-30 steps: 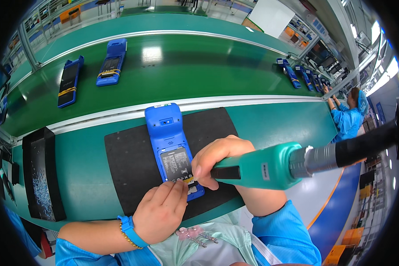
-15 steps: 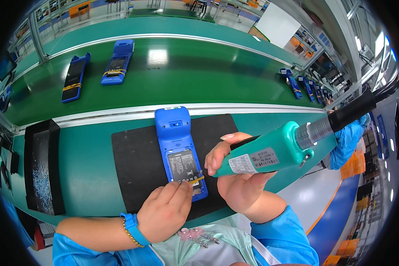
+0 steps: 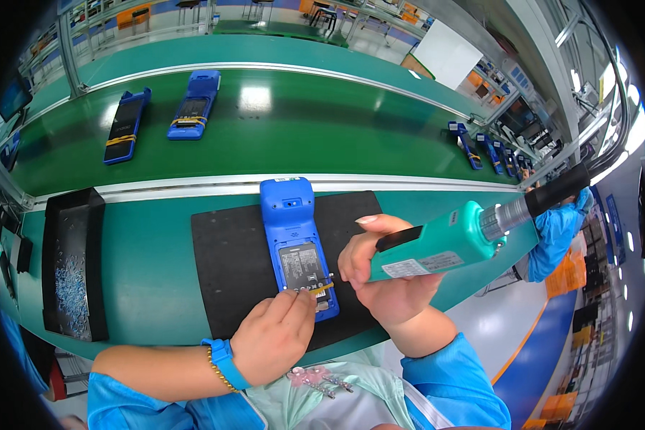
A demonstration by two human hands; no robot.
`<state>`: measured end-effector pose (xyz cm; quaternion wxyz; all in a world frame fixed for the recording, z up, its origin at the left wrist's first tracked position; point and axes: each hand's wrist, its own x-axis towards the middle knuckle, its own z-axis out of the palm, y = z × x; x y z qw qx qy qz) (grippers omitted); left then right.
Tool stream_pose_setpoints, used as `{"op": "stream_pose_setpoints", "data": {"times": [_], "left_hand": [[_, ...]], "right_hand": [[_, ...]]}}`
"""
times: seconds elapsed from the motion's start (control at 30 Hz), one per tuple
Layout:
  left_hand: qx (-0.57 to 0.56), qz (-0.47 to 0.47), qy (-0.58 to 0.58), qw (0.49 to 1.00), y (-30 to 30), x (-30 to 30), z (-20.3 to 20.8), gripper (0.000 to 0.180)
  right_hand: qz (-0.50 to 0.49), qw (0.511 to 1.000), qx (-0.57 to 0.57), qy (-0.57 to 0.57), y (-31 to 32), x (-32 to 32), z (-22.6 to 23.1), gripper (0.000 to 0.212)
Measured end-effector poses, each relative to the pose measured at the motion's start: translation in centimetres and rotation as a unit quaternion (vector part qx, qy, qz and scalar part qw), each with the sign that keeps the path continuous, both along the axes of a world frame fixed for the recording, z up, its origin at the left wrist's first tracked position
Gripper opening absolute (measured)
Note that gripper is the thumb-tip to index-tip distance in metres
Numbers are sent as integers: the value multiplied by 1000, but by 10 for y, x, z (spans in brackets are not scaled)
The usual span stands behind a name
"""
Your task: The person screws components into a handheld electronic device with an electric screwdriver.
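Note:
A blue handheld terminal lies back side up on a black mat, its black battery exposed. A yellow rubber band crosses its lower end. My left hand, fingers pressed together, grips the terminal's lower left edge by the band; the fingertips are partly hidden. In my right hand is a green electric screwdriver, tilted, its cable end up to the right. The fingers wrap round its lower part, just right of the terminal; its tip is hard to make out.
At the left stands a black tray with many small blue pieces. Beyond a metal rail, two banded blue terminals sit on the green belt, with several more at far right. A person in blue is at the right.
The screwdriver has turned slightly in my right hand and leans a little lower. My left hand keeps its place on the terminal. The whole view has shifted slightly.

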<state>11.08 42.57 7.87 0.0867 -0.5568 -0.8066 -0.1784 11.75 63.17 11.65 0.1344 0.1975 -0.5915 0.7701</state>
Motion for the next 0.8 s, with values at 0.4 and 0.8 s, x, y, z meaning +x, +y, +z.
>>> {"op": "stream_pose_setpoints", "data": {"times": [0.4,0.8], "left_hand": [[46,-33,56,997,-34,15,-18,43],[31,-14,53,998,-43,15,-23,46]], "right_hand": [[10,999,-17,31,-59,-3,19,103],[74,997,-13,-22,-87,-19,1,104]]}}
